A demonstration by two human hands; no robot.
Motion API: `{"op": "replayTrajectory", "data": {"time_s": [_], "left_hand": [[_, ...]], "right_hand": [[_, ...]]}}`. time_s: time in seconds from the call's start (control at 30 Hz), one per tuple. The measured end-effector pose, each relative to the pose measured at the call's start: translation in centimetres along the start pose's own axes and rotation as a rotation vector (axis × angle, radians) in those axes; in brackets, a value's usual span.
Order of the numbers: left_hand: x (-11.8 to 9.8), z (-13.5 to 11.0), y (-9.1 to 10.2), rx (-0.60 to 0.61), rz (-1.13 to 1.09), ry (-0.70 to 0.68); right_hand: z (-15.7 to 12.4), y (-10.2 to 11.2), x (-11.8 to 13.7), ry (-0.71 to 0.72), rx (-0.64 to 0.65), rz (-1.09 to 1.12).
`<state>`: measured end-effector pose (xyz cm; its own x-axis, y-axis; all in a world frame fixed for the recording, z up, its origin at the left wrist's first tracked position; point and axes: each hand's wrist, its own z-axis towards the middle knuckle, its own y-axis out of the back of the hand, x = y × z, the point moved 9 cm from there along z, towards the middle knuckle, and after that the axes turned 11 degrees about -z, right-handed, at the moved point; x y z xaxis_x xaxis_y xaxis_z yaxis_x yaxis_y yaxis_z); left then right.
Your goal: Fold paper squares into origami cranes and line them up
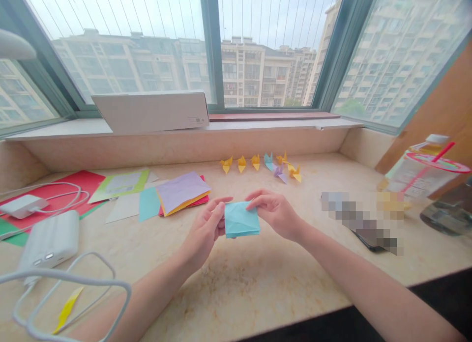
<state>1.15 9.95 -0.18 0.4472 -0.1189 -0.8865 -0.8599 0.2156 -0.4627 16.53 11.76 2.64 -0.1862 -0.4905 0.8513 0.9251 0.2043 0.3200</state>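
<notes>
A small folded square of light blue origami paper (pixel 242 220) is held up between both hands, above the stone-patterned counter (pixel 228 283). Along its left edge, my left hand (pixel 211 220) grips it with the thumb in front and the fingers partly hidden behind. At the upper right corner my right hand (pixel 275 209) pinches it between thumb and fingers. Creases run across the front of the square, and its layers show at the lower edge. Farther back stand several folded paper cranes, among them a yellow crane (pixel 226 164), a blue crane (pixel 269 161) and a purple crane (pixel 279 173).
Left of my hands lies a stack of coloured paper (pixel 184 192), beside loose sheets. A white power bank (pixel 53 241), a charger (pixel 24 206) and looping cables occupy the left side. To the right are a blurred phone (pixel 359 224) and a cup with a straw (pixel 424 172).
</notes>
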Motion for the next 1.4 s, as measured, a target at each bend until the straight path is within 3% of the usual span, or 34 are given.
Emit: {"op": "replayTrajectory", "data": {"time_s": [0.2,0.43,0.67,0.87,1.1,1.27,1.4], "left_hand": [[-0.2,0.2,0.3,-0.014,0.176,-0.041],[-0.1,-0.1,-0.3,0.066,0.315,-0.104],[1.2,0.0,-1.1,0.179,0.382,-0.029],[2.7,-0.7,-1.6,0.258,0.529,0.076],[2.1,-0.5,-1.8,0.238,0.406,0.022],[0.8,-0.2,-1.6,0.19,0.328,-0.059],[0.5,-0.1,-1.6,0.178,0.322,-0.049]], "right_hand": [[-0.3,0.3,0.4,-0.007,-0.016,-0.14],[-0.6,-1.1,-2.0,-0.259,0.086,-0.043],[-0.4,0.2,-2.1,-0.219,-0.061,-0.035],[-0.8,-1.0,-1.7,-0.236,0.07,-0.07],[-0.6,-0.3,-1.7,-0.282,-0.049,0.082],[-0.3,-0.9,-1.6,-0.285,0.078,0.089],[-0.2,0.3,-2.1,-0.312,-0.06,0.097]]}}
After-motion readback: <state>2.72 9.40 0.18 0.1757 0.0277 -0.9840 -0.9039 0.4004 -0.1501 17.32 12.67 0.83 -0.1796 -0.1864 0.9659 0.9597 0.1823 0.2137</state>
